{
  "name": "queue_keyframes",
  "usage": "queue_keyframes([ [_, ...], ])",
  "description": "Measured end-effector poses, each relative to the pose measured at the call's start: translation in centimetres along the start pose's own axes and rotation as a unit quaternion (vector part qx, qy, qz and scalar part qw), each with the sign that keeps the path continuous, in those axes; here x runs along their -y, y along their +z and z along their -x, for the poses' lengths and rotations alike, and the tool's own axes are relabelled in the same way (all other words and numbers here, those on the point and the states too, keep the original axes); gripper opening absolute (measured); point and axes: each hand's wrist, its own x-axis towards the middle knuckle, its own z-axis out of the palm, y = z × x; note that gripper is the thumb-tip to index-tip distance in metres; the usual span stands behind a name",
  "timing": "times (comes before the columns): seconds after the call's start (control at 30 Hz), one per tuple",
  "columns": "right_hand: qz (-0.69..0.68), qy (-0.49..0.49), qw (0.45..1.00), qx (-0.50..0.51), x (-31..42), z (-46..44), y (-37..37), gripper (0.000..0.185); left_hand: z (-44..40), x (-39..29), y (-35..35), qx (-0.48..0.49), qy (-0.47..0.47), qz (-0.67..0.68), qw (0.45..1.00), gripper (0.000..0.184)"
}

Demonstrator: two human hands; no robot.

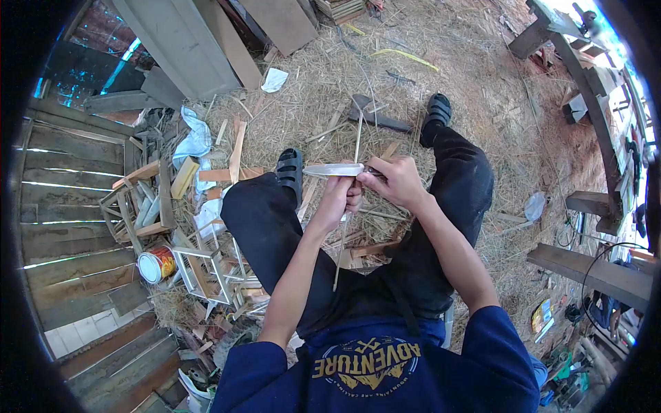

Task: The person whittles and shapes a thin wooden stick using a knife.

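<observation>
Right now, a long, thin wooden stick (358,138) is up in the air between the person's knees, with one end pointing away and the other reaching back near the lap. The left hand (339,195) has its fingers curled tight around the middle of it. The right hand (394,180) is closed on the handle of a knife (332,169), and the shiny blade lies across the stick, just by the left hand. I cannot tell if the edge is biting into the wood.

The shaving looks partly done to me. The stick is already long and skinny, but the knife is right up against it, so it doesn't seem finished. How smooth it is, and how much wood is left to trim, I can't tell.

Out past the hands are two black sandals (439,108), and lots of straw-like bits (303,113) cover the ground. Off to the left sit a small wooden frame (206,279) and a can (157,265) with a red and yellow label. Farther out is a wall of wooden boards (76,237).
</observation>
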Motion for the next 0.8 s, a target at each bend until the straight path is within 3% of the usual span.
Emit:
queue_keyframes([
  [0.27,-0.022,0.001,1.0,0.003,-0.5,-0.4,0.2,0.032,-0.1,0.3,0.4,-0.041,0.003,-0.077,0.996,0.013],
  [0.47,0.031,-0.017,0.999,0.006,-0.8,-0.6,-0.4,0.037,0.4,0.3,0.6,-0.021,0.066,-0.099,0.993,0.015],
  [0.8,0.07,-0.049,0.996,-0.018,-0.8,-0.5,-1.2,0.042,0.7,-0.1,1.5,-0.027,0.047,-0.096,0.994,0.015],
])
